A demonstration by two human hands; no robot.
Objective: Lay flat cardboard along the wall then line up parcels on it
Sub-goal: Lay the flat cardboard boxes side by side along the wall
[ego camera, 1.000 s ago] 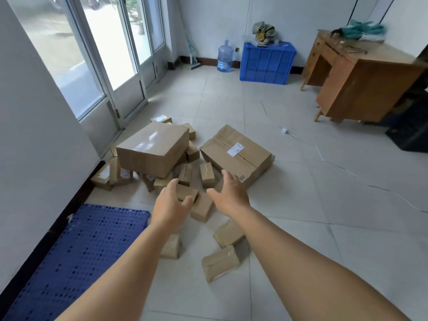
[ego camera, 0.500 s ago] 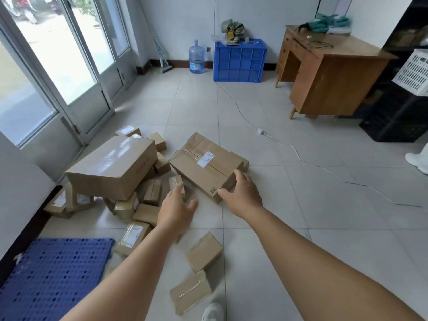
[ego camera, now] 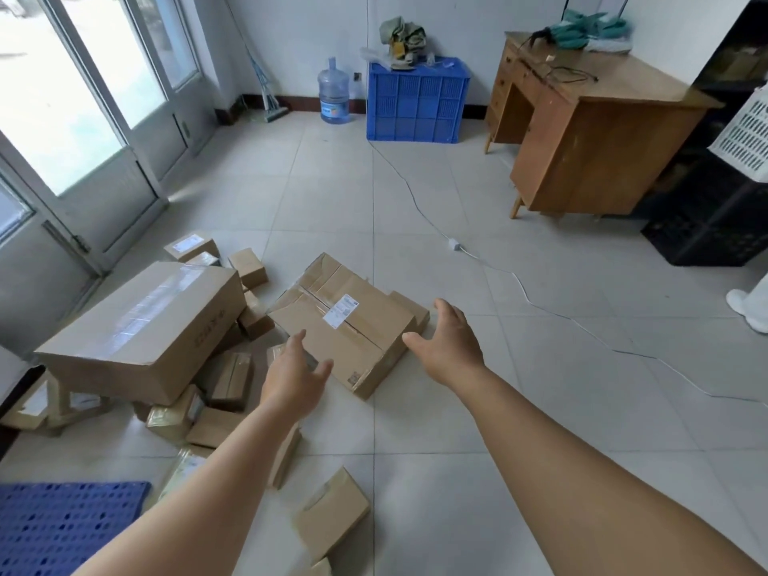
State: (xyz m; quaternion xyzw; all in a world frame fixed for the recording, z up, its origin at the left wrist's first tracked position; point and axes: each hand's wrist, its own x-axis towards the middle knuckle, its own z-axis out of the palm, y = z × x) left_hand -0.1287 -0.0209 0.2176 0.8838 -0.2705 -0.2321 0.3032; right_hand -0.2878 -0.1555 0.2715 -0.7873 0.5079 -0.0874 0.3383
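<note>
Both arms outstretched. Left hand (ego camera: pixel 297 378) spread, empty, at near-left edge of flat box (ego camera: pixel 345 322). Right hand (ego camera: pixel 451 340) spread, empty, at its right corner. Box on floor (ego camera: pixel 457 409), parcels (ego camera: pixel 232 380) heaped left, beside big carton (ego camera: pixel 141 330).

Pale tiled floor (ego camera: pixel 436 409); cardboard parcels (ego camera: pixel 232 380) heaped near its left edge; a blue perforated mat (ego camera: pixel 62 530) at its near left corner; a white cable (ego camera: pixel 519 280) trailing across; blue crate (ego camera: pixel 417 103) and water bottle (ego camera: pixel 333 91) at its far edge.

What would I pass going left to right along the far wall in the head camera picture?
Broom → water jug → blue crate with a bundle on top → wooden desk.
</note>
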